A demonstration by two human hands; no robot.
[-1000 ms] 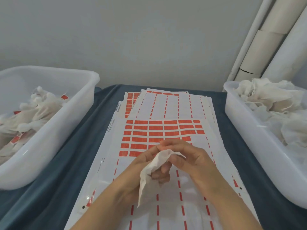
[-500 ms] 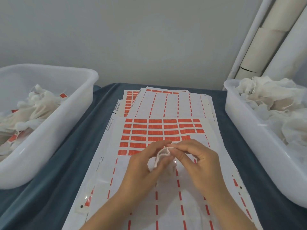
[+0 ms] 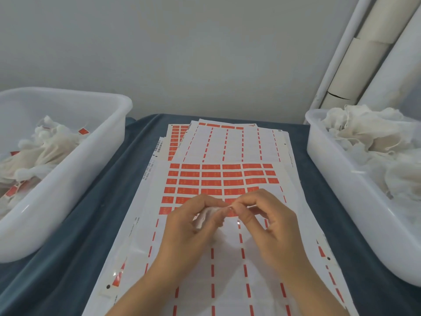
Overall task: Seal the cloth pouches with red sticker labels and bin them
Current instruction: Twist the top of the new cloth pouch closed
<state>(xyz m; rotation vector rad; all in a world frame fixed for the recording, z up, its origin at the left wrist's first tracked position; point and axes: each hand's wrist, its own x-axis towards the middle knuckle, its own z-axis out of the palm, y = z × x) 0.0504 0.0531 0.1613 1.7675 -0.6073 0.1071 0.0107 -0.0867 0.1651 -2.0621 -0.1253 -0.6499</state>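
Observation:
A small white cloth pouch (image 3: 206,216) is bunched between my hands over the sticker sheets. My left hand (image 3: 191,226) grips it with curled fingers, which hide most of it. My right hand (image 3: 271,221) pinches the pouch's top edge, meeting the left fingertips. Just beyond the hands lie rows of red sticker labels (image 3: 211,180) on a white backing sheet (image 3: 227,281). The white bin on the left (image 3: 75,179) holds pouches with red labels on them. The white bin on the right (image 3: 337,179) is piled with plain cloth pouches (image 3: 364,137).
Several more label sheets (image 3: 234,142) are stacked further back on the blue-covered table (image 3: 75,258). White and cardboard tubes (image 3: 373,51) lean against the grey wall at the back right.
The pouch hung down from my hands a second ago; it is now gathered up small between my fingers. Both hands moved slightly away from me, toward the red labels.

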